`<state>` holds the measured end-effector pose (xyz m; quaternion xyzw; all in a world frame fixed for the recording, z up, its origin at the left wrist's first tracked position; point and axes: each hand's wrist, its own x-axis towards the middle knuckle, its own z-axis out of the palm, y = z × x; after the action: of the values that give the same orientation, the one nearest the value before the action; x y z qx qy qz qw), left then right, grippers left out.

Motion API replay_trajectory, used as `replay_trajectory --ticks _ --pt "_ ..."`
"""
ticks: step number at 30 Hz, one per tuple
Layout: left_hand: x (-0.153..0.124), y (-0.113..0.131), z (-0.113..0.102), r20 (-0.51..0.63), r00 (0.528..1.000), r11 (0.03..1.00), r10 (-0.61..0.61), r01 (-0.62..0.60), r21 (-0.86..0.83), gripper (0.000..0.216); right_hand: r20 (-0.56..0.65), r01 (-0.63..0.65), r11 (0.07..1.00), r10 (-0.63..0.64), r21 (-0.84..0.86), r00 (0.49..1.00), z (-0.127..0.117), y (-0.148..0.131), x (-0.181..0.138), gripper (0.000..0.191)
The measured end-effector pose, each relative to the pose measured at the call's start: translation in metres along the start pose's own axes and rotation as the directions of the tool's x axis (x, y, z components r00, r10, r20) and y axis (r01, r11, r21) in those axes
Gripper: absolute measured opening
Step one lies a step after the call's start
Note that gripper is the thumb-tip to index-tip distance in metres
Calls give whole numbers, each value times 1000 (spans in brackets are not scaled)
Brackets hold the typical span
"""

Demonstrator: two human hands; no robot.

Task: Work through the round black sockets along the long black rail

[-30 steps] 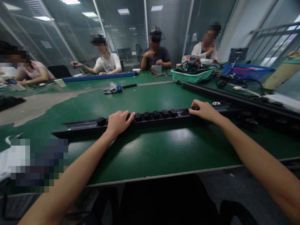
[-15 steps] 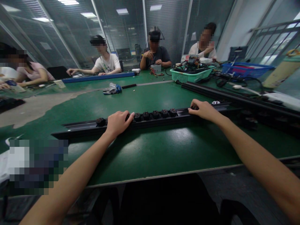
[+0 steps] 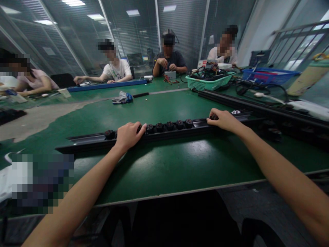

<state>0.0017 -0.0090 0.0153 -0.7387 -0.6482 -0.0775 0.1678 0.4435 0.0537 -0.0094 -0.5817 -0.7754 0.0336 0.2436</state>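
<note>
A long black rail [image 3: 87, 145] lies across the green table before me, several round black sockets standing in its channel. My left hand [image 3: 128, 135] is closed over the rail, left of the middle row, with a round black socket [image 3: 139, 129] partly visible between thumb and fingers. Just right of that hand comes the row of sockets [image 3: 169, 126]; another single socket [image 3: 109, 134] sits to its left. Farther right along the rail, my right hand [image 3: 218, 118] pinches a round black socket [image 3: 213, 117], mostly covered by its fingers.
More black rails [image 3: 231, 100] lie at the right. A green basket [image 3: 209, 82] of cables and a blue basket [image 3: 269, 76] stand behind them. Grey-blue gloves [image 3: 122, 98] lie mid-table. Several people sit across the table. The table's near edge [image 3: 164, 196] runs in front of me.
The view has shifted very slightly. Both hands stay at the same places on the rail; across the table, a person's hands have moved a little.
</note>
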Motion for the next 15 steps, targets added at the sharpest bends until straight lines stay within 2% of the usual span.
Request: replay_trajectory --ticks 15 --pt "0 -1 0 -11 1000 1000 13 -13 14 70 16 -38 999 38 -14 999 -2 11 1 21"
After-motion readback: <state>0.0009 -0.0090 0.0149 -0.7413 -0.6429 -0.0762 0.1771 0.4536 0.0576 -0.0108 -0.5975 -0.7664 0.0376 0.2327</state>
